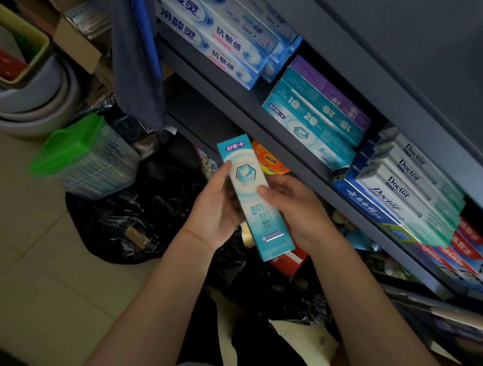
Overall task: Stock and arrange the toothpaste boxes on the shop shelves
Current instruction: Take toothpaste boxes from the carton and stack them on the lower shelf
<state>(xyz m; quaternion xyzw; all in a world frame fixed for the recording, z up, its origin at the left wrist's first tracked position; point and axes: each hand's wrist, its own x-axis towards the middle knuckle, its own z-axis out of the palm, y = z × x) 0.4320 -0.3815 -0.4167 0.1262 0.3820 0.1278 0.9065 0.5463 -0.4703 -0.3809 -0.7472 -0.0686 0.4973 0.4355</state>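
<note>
The teal box (253, 199) is held in the air in front of the shelves (257, 104), roughly level with the matching teal stack (310, 130), its printed face up towards the camera and its long axis running away from the person. It looks like a light, stiff carton with smooth printed card, so it should slide easily in the fingers and dent at the corners if squeezed; the long edges near the middle seem the safest place to hold it. The left hand (216, 213) cups it from below and the left side, thumb laid along the upper left edge. The right hand (295, 203) grips the right edge, thumb pressed on the face about midway down. Both forearms reach forward from the bottom of the view, converging on the box. Beneath the hands lies a black bag (134, 215) with more packets showing, and a green-lidded tub (86, 157) stands on the floor beside it.
</note>
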